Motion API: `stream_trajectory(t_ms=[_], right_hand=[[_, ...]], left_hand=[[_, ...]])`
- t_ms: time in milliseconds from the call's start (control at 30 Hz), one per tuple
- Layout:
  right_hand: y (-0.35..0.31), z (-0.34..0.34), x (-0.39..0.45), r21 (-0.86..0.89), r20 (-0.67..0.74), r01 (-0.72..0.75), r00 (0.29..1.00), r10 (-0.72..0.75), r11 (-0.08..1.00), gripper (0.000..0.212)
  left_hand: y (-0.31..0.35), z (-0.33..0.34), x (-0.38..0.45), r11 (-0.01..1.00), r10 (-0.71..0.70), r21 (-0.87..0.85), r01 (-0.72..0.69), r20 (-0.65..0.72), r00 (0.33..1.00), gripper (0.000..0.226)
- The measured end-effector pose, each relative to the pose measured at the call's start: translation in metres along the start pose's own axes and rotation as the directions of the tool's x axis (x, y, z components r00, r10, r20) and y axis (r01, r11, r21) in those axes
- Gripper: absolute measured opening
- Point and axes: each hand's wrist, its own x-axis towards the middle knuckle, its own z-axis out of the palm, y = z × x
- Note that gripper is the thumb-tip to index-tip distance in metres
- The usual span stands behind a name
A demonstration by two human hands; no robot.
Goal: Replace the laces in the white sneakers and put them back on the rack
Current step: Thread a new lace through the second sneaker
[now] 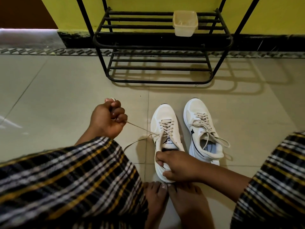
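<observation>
Two white sneakers stand side by side on the tiled floor (66, 96), toes toward the rack (162, 42), just in front of the person's bare feet (173, 200).

Left sneaker (165, 123): laced up the front. Right hand (178, 167) grips it at the heel, fingers curled over the collar and side. Heel sits against the toes of the feet.

Left hand (109, 119) is a closed fist held left of that shoe, above the floor. It grips one end of the lace (142, 129), which runs taut from the fist down to the top eyelets. The other lace end (133, 143) lies slack in a curve on the floor, left of the shoe.

Right sneaker (203, 129): also laced, lace ends loose and draped over its outer side and collar. No hand on it.

Rack: black metal, two barred shelves visible, against a yellow wall (69, 12). A pale plastic tub (185, 23) sits on the upper shelf, right of centre. Lower shelf holds no shoes.

Checked cloth (66, 179) covers both knees at the lower corners of view.
</observation>
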Motion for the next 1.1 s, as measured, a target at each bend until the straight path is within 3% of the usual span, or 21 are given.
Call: stream_trajectory(t_ms=[100,167,200,233,300,367,400,467,533,567,633,667,733,800,867,900,933,967,1033,1100], right_hand=[[0.0,-0.001,0.0,0.005,0.009,-0.001,1.0,0.001,1.0,0.027],[0.002,0.0,0.0,0.011,0.01,-0.003,1.0,0.003,1.0,0.027],[0.001,-0.001,0.0,0.008,0.01,-0.005,1.0,0.005,1.0,0.027],[0.001,-0.001,-0.001,0.002,0.01,-0.007,1.0,0.007,1.0,0.027],[0.001,-0.002,-0.001,-0.004,0.011,-0.008,1.0,0.008,1.0,0.027],[0.001,-0.002,-0.001,-0.006,0.015,-0.005,1.0,0.005,1.0,0.028],[0.001,-0.002,-0.001,-0.007,0.016,-0.001,1.0,0.001,1.0,0.028],[0.001,-0.002,0.0,-0.012,0.023,0.005,1.0,-0.005,1.0,0.029],[0.0,-0.002,-0.001,-0.018,0.028,0.003,1.0,-0.002,1.0,0.029],[0.0,-0.002,-0.001,-0.021,0.031,0.001,1.0,0.0,1.0,0.029],[-0.001,-0.003,-0.001,-0.021,0.033,-0.002,0.999,0.003,1.0,0.029],[-0.001,-0.003,-0.001,-0.021,0.033,-0.003,0.999,0.004,1.0,0.029],[-0.002,-0.003,-0.001,-0.02,0.037,-0.008,0.999,0.008,1.0,0.029],[-0.002,-0.003,-0.001,-0.024,0.041,-0.011,0.999,0.012,1.0,0.029],[-0.002,-0.005,-0.001,-0.023,0.057,-0.013,0.998,0.014,1.0,0.029],[-0.003,-0.006,-0.002,-0.016,0.069,-0.017,0.997,0.018,1.0,0.027],[-0.004,-0.007,-0.002,-0.008,0.074,-0.021,0.997,0.021,1.0,0.025],[-0.006,-0.008,-0.002,-0.006,0.061,-0.031,0.998,0.032,0.999,0.024],[-0.01,-0.013,-0.001,-0.012,-0.073,-0.047,0.996,0.046,0.999,0.028],[-0.014,-0.022,0.002,0.051,-0.283,-0.08,0.955,0.091,0.995,0.027]], left_hand=[[0.009,-0.007,0.001,0.992,-0.029,0.12,0.031,-0.013,0.999,0.032],[0.006,-0.01,0.003,0.918,-0.047,0.392,0.069,-0.067,0.997,0.033],[0.002,-0.015,0.005,0.823,-0.028,0.562,0.084,-0.106,0.994,0.032],[-0.004,-0.022,0.005,0.686,0.002,0.72,0.101,-0.14,0.99,0.031],[-0.022,-0.04,0.005,0.297,0.08,0.95,0.095,-0.124,0.989,0.035],[-0.038,-0.062,0.005,-0.22,0.104,0.97,0.104,-0.082,0.991,0.049],[-0.043,-0.07,0.003,-0.398,0.112,0.909,0.124,-0.086,0.99,0.053],[-0.061,-0.07,-0.01,-0.559,0.106,0.824,0.092,-0.039,0.994,0.046],[-0.102,-0.07,-0.043,-0.685,0.107,0.713,-0.15,0.301,0.948,0.034],[-0.121,-0.073,-0.066,-0.646,-0.012,0.738,-0.193,0.243,0.97,0.033],[-0.156,-0.101,-0.083,-0.58,-0.176,0.738,-0.344,0.3,0.938,0.026],[-0.172,-0.12,-0.077,-0.57,-0.211,0.748,-0.34,0.267,0.94,0.022],[-0.183,-0.159,-0.038,-0.513,-0.083,0.793,-0.328,0.335,0.939,0.017],[-0.149,-0.13,-0.037,-0.275,-0.009,0.898,-0.344,0.355,0.935,0.014],[-0.079,-0.091,-0.03,-0.059,0.087,0.97,-0.234,0.238,0.967,0.015],[-0.058,-0.066,-0.029,-0.067,0.159,0.972,-0.226,0.234,0.959,0.015],[-0.055,-0.051,-0.021,0.004,0.33,0.976,-0.216,0.203,0.922,0.013],[-0.035,-0.053,-0.013,0.101,0.416,0.975,-0.198,0.139,0.898,0.017],[-0.016,-0.047,-0.007,0.187,0.366,0.963,-0.195,0.116,0.923,0.028],[-0.024,-0.039,-0.017,0.299,0.292,0.923,-0.243,0.154,0.944,0.019]])
